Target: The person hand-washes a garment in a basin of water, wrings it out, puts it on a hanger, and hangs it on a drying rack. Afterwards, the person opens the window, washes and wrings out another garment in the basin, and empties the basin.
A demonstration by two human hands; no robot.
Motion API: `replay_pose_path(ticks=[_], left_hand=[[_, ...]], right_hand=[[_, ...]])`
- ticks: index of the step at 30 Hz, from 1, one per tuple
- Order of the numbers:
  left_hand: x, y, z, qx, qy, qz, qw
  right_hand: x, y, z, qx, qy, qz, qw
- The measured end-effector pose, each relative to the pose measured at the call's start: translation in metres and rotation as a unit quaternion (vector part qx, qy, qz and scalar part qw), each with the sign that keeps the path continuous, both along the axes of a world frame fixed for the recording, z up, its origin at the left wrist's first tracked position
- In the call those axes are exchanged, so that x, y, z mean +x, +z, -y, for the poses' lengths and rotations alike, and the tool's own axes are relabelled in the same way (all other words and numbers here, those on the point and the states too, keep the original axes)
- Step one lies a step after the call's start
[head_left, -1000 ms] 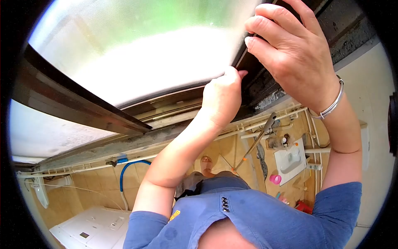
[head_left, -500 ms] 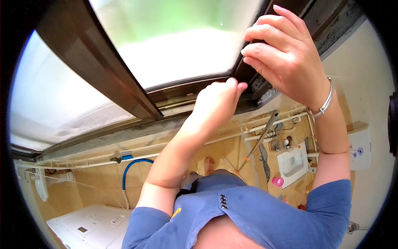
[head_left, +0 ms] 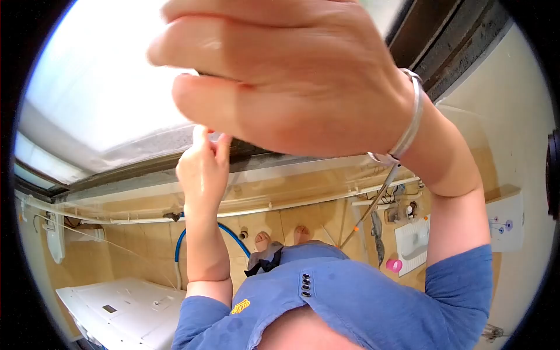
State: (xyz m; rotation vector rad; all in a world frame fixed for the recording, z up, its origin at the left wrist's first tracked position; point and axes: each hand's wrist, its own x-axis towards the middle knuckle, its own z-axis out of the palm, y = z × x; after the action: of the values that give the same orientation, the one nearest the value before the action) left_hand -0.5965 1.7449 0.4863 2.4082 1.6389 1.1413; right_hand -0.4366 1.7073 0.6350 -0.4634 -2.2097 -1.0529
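Close to the camera, my right hand [head_left: 303,81], with a silver bracelet [head_left: 413,119] on its wrist, reaches across the window [head_left: 99,76]. Its fingers are bent towards the thumb. Only a dark sliver shows between them, and what they hold cannot be made out. Lower and to the left, my left hand [head_left: 204,172] is at the bottom edge of the window, just above the sill [head_left: 140,185]. Its fingers are curled in and its thumb points up; the fingertips are partly covered by my right hand, so anything in them is hidden.
Below the sill run white pipes [head_left: 291,204] and a blue hose [head_left: 179,245]. A white appliance [head_left: 125,309] stands at the lower left. Further right are a long pole [head_left: 367,213], a pink cup [head_left: 394,265] and a squat toilet [head_left: 413,242]. The dark window frame [head_left: 423,29] is at the upper right.
Both hands have moved left along the window, and my right hand is now much nearer the camera. The dark upright bar between the panes no longer shows where it stood before.
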Motion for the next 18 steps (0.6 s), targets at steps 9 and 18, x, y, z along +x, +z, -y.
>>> replay_pose_path(ticks=[9, 18], left_hand=[[0.009, 0.001, -0.006, 0.019, -0.122, 0.047, 0.991], [0.037, 0.007, 0.000, 0.019, -0.138, -0.002, 0.990]], right_hand=[[-0.037, -0.005, -0.036, -0.041, -0.148, 0.139, 0.978], [-0.009, 0.007, -0.027, -0.032, -0.150, 0.174, 0.973]])
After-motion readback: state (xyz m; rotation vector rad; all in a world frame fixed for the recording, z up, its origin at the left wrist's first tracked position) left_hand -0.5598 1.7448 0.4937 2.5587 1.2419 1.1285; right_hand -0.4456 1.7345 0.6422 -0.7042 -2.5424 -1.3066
